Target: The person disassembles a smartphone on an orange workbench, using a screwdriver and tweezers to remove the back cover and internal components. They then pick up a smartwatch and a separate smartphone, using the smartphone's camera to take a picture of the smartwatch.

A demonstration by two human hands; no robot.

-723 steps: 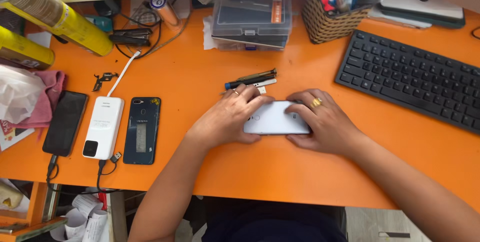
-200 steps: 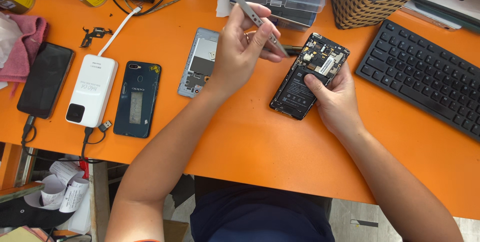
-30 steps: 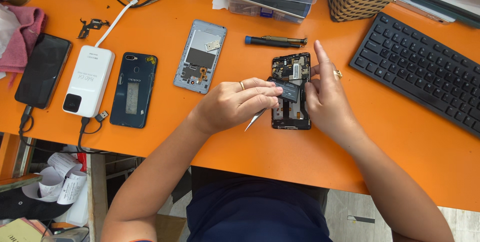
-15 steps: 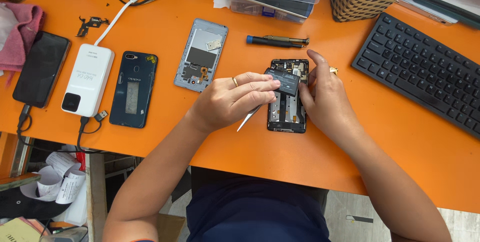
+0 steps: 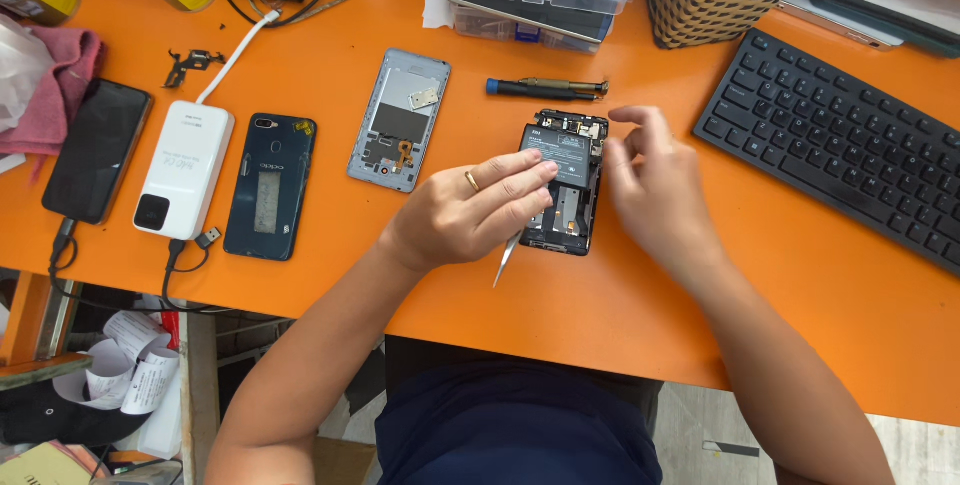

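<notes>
Left hand (image 5: 470, 215) curling around thin metal tweezers (image 5: 505, 260), fingertips pressing black battery of opened black smartphone (image 5: 562, 185) lying flat on orange table (image 5: 600, 305); right hand (image 5: 650, 180) hovering beside, fingers loosely pinched, empty.

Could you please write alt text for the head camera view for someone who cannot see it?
The left hand holds tweezers over an opened phone on an orange desk, the right hand beside it. A grey back cover and a screwdriver lie nearby.
</notes>
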